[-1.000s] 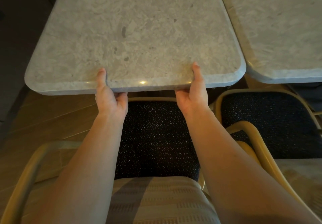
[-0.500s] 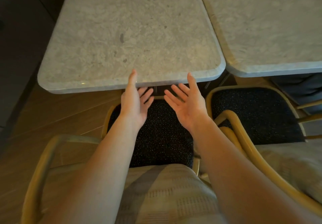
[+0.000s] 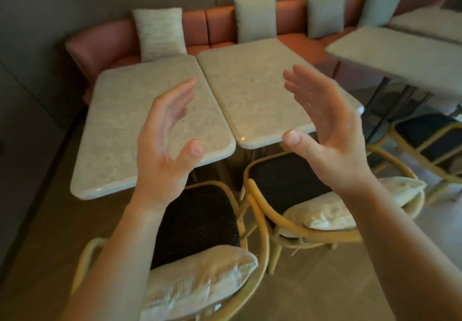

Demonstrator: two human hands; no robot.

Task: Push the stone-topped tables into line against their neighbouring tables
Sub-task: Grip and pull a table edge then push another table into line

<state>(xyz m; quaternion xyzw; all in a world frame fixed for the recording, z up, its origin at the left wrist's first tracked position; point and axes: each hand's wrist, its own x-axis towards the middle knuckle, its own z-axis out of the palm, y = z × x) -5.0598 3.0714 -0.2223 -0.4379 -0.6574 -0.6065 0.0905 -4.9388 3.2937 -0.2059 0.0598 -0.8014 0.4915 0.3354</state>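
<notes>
Hovering my left hand [image 3: 162, 150] and right hand [image 3: 327, 130], fingers [image 3: 180, 94] spread, gripping nothing: the left tabletop [image 3: 120, 125] lies edge-to-edge against the right tabletop [image 3: 250, 90], so I judge no push needed.

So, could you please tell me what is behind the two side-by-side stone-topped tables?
A pink padded bench with pale cushions propped against its back. The tables cover most of its seat.

1. The left table [image 3: 125, 110] and the middle table [image 3: 252, 88] meet along their long edges; only a narrow wedge opens at the near corners.
2. A wide gap separates the middle table from the right table [image 3: 390, 50].
3. The left chair [image 3: 197, 220] and the right chair [image 3: 285, 180] stand at the near table edges.
4. A bench [image 3: 100, 43] with cushions [image 3: 160, 33] closes the far side.
</notes>
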